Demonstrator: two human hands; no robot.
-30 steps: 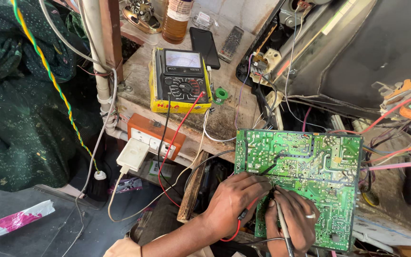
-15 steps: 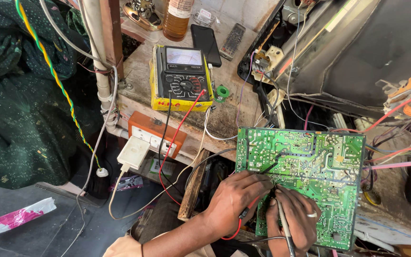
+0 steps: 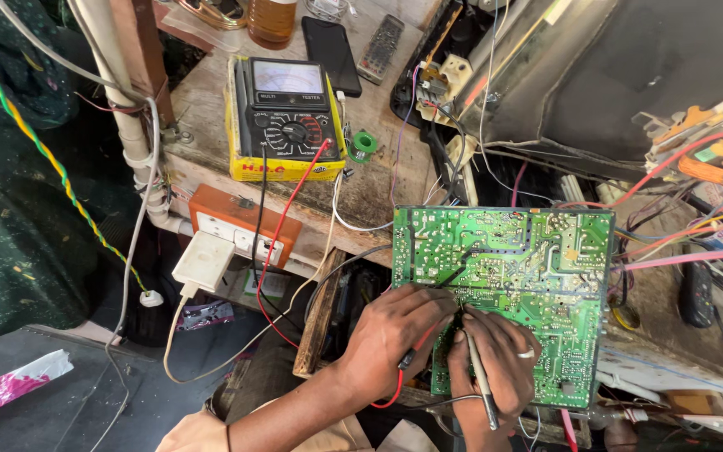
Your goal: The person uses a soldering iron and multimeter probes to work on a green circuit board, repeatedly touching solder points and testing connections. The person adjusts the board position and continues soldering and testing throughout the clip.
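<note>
A green circuit board lies solder side up at the lower right. My left hand pinches a red probe whose tip rests on the board's near left part. Beside it, my right hand, with a ring on one finger, grips a grey probe with its tip on the board close to the red one. Red and black leads run from the probes up to a yellow-cased analogue multimeter on the wooden bench.
An orange socket box with a white adapter hangs on the bench front. A phone, remote and green solder spool lie behind the meter. A dark television chassis and loose coloured wires crowd the right.
The view has shifted slightly. Both hands stay on the board with the probes, with only small shifts of the tips.
</note>
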